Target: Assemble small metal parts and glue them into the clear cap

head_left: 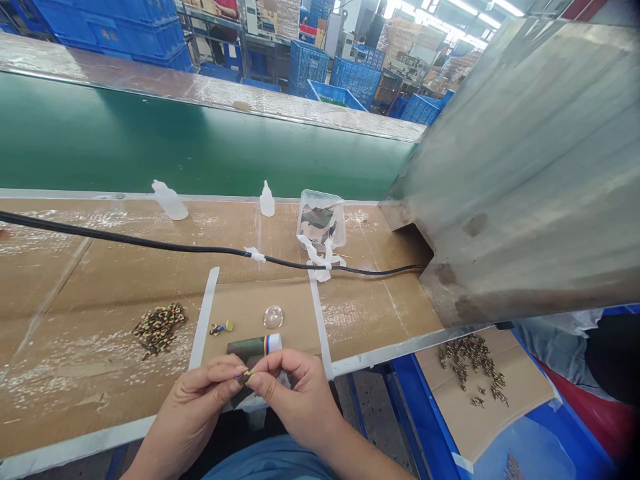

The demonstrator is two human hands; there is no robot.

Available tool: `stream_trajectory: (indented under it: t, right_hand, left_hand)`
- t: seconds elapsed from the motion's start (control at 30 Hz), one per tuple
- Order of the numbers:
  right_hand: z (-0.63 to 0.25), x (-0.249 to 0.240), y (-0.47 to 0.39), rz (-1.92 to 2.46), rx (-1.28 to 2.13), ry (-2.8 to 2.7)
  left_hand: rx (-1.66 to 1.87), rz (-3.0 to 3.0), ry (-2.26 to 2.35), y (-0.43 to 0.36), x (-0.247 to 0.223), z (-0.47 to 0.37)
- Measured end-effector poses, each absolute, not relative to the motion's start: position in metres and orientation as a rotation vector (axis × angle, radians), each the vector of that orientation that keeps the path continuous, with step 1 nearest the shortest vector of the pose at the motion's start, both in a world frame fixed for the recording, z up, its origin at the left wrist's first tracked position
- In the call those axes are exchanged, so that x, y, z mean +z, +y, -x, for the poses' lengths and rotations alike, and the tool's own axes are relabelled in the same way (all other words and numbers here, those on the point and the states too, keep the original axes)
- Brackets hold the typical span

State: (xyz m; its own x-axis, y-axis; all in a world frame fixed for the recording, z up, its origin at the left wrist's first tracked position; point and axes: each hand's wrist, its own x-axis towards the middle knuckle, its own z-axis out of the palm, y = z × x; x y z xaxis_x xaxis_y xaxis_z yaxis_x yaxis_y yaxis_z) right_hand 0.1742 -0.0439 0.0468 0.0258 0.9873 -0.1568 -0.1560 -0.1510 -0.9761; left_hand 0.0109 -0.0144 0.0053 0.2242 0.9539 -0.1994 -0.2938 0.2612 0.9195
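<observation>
My left hand [193, 407] and my right hand [300, 393] meet at the table's front edge. Fingertips of both pinch a tiny yellowish-and-dark piece [245, 376], largely covered by the fingers. Just behind them lies a dark green tube-like thing [247, 347] with coloured stripes and a white end; the hands hide part of it. Farther back are a small figurine [218, 329] lying on its side with a yellow round base, and a clear round dish [273, 317]. To the left, a pile of small dark-and-yellow pieces [159, 329] rests on the cardboard.
A black cable [210, 249] crosses the table, tied with white strips. Behind it stand two white bottles [171, 201] [267, 200] and a clear box [323, 223] holding camouflage-patterned material. A green belt [225, 150] runs beyond. At right are a metal housing [520, 173] and more small pieces [473, 360].
</observation>
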Motion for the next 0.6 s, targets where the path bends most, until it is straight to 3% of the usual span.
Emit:
stream_trajectory:
  t: [0.6]
  right_hand:
    - [-0.1750, 0.0437, -0.0438, 1.190, 1.370, -0.991]
  left_hand:
    - [1.023, -0.923, 0.952, -0.0135, 0.0064, -0.0106]
